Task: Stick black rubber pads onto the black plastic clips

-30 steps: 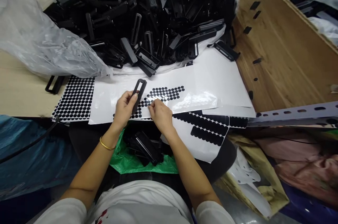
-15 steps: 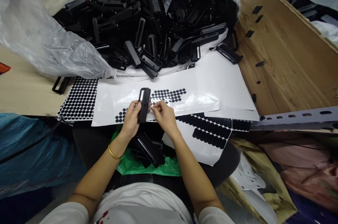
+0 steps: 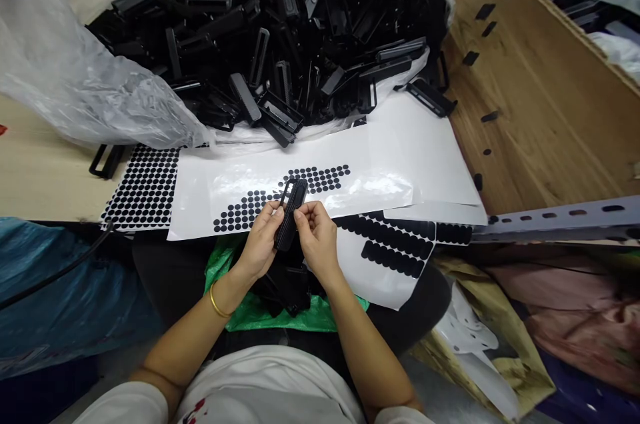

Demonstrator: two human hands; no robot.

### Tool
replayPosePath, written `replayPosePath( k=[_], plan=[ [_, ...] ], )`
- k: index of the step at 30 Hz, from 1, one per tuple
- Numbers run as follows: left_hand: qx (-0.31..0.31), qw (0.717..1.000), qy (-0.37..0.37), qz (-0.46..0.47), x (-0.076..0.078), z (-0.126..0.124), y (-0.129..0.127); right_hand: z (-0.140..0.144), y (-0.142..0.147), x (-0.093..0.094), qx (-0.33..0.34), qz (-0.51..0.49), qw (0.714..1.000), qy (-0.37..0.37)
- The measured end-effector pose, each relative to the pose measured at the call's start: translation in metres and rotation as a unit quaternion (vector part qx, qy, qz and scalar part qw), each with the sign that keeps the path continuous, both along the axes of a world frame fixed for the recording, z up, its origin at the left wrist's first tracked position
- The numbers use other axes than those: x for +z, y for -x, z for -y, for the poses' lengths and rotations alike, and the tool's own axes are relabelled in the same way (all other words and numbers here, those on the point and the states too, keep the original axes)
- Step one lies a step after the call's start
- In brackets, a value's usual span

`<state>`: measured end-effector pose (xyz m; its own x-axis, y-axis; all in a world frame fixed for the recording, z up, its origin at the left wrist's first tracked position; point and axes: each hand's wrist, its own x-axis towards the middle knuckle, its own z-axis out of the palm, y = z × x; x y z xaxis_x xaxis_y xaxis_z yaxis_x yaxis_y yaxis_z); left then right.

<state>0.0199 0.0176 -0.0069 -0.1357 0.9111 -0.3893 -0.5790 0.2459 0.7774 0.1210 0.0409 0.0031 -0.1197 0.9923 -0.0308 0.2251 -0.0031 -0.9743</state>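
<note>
My left hand (image 3: 261, 245) holds a long black plastic part (image 3: 291, 213) upright in front of me, above my lap. My right hand (image 3: 316, 237) meets it from the right, with its fingertips pressed on the part's side. Just beyond both hands lies a white sheet (image 3: 225, 185) covered partly with small round black stickers (image 3: 243, 211). A green bag (image 3: 247, 312) with more black parts rests in my lap under my hands.
A big heap of black plastic parts (image 3: 280, 24) spills from a clear plastic bag (image 3: 65, 77) at the back. More sticker sheets (image 3: 145, 187) lie left and right (image 3: 395, 251). A wooden board (image 3: 530, 91) rises at right above a slotted metal rail (image 3: 560, 217).
My left hand brought the black part down from over the sticker sheet toward my lap. My right hand left the stickers and came onto the part.
</note>
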Motion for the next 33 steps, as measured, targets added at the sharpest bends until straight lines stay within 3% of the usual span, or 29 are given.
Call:
replayPosePath(
  k=[5,8,12,15,18,21,26,30,33],
  plan=[
    [0.005,0.999,-0.012,-0.038,-0.003,0.003,-0.002,0.002,0.002,-0.006,0.010,0.099,0.994,-0.048],
    [-0.012,1.000,-0.013,-0.022,-0.001,0.003,-0.001,0.006,-0.006,-0.011,-0.023,0.169,0.982,-0.078],
    [-0.079,0.997,-0.010,0.014,0.004,-0.001,-0.003,0.019,-0.046,-0.015,-0.100,0.197,0.971,-0.088],
    [-0.116,0.993,-0.001,0.028,0.002,-0.006,-0.010,0.033,-0.087,-0.015,-0.155,0.261,0.948,-0.096],
    [-0.134,0.990,0.004,0.036,-0.005,-0.010,-0.022,0.042,-0.114,-0.017,-0.161,0.337,0.923,-0.095],
    [-0.130,0.991,0.006,0.032,-0.011,-0.013,-0.030,0.041,-0.119,-0.025,-0.151,0.362,0.913,-0.107],
    [-0.130,0.991,-0.001,0.026,-0.017,-0.015,-0.030,0.032,-0.114,-0.032,-0.152,0.345,0.920,-0.109],
    [-0.129,0.991,-0.006,0.039,-0.014,-0.014,-0.027,0.030,-0.118,-0.016,-0.118,0.286,0.948,-0.072],
    [-0.163,0.984,-0.003,0.069,-0.009,-0.009,-0.024,0.031,-0.112,-0.001,-0.087,0.157,0.984,-0.007]
  ],
)
